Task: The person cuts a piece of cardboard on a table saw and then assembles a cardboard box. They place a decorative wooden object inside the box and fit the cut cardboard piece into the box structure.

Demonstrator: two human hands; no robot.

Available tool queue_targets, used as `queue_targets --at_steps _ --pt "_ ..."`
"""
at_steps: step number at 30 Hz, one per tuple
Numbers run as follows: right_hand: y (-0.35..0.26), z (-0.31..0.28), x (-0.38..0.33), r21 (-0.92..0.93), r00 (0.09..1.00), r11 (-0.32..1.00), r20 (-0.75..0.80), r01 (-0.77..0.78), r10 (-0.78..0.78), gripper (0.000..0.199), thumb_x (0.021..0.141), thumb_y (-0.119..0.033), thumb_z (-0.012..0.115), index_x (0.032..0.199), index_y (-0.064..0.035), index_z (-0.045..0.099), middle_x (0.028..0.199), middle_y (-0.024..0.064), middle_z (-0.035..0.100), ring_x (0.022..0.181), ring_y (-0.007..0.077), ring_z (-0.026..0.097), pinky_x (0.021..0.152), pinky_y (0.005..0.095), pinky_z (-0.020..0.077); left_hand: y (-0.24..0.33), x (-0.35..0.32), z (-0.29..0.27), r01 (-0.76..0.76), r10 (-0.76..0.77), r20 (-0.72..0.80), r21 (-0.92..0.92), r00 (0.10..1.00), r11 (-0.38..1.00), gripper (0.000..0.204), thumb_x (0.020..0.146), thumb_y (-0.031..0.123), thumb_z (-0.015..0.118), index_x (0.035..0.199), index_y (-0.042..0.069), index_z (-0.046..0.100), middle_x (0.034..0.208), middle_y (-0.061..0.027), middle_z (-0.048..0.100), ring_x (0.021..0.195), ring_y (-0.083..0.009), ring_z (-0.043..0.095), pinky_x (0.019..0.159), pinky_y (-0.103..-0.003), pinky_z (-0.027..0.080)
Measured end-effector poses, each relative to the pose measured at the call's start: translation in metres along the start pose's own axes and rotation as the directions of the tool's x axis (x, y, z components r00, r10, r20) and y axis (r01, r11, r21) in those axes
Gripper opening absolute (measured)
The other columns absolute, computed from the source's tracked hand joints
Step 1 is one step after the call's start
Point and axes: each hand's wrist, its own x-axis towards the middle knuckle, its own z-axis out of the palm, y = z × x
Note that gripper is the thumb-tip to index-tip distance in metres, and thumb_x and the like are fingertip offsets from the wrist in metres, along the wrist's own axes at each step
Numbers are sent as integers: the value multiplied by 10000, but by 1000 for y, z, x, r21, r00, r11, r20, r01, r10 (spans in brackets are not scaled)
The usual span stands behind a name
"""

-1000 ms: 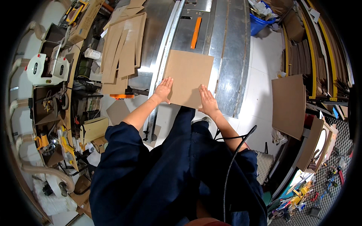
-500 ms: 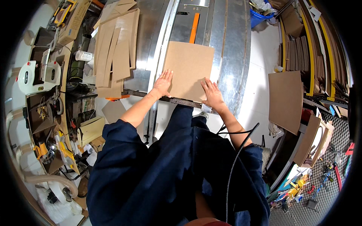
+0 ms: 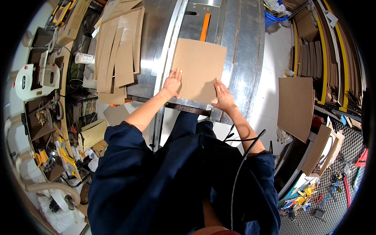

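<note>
A square brown fibreboard panel (image 3: 199, 66) lies flat on the grey metal saw table (image 3: 244, 51), its left side along a long pale metal fence (image 3: 169, 55). My left hand (image 3: 172, 84) rests on the panel's near left corner beside the fence, fingers stretched out and thumb spread apart. At the near right corner, my right hand (image 3: 224, 96) lies with its fingers extended against the panel's edge. Neither hand is wrapped round the panel. Beyond its far edge, an orange strip (image 3: 205, 27) shows in the tabletop; its near end is hidden under the panel.
Brown board offcuts (image 3: 117, 55) are piled on the table's left. A blue bin (image 3: 274, 18) stands far right, near shelves of stacked boards (image 3: 309, 58). One large panel (image 3: 294, 107) leans at the right. Cluttered shelving with a white machine (image 3: 37, 80) lines the left. A black cable (image 3: 244, 156) hangs beside my right arm.
The panel has slid a little away from me along the fence, both hands moving with it. It covers more of the orange strip, and more of the table's near edge shows.
</note>
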Motion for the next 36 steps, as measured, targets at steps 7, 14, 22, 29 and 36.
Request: queue_targets --at_steps 7,14,22,29,36 --pt "8 0 5 48 998 998 -54 41 -39 1073 625 -333 836 1437 46 246 1532 197 214 1409 312 269 1171 359 253 -5 14 11 -17 18 -31 37 999 999 1391 490 591 851 1438 -141 143 1507 -256 253 1438 -309 206 1196 -379 108" --pt "21 -1 19 55 995 996 -75 66 -62 1079 625 -313 833 1441 57 232 1540 193 198 1422 314 237 1172 361 254 -14 23 -9 -32 33 -19 29 999 999 1346 503 569 849 1428 -141 177 1506 -260 245 1436 -316 202 1193 -359 158" --pt "41 -26 53 22 993 997 -99 69 -66 995 655 -296 808 1438 3 272 1538 176 217 1409 323 268 1155 378 286 -37 61 -28 -17 20 -42 65 999 998 1364 492 601 837 1430 -137 175 1498 -267 270 1421 -299 254 1187 -339 180" --pt "60 -52 85 -9 984 997 -159 76 -76 1005 616 -298 844 1419 5 323 1504 157 287 1388 279 310 1180 365 242 -60 98 -49 -24 28 -60 66 998 998 1382 481 626 831 1434 -130 176 1490 -261 292 1423 -295 253 1182 -341 191" --pt "73 -79 121 -161 988 987 -156 -21 -4 987 592 -316 855 1403 -31 371 1370 101 426 1299 243 400 1177 387 241 -84 136 -73 -37 40 -75 48 996 998 1368 478 590 853 1431 -130 185 1486 -262 300 1414 -303 274 1181 -353 201"
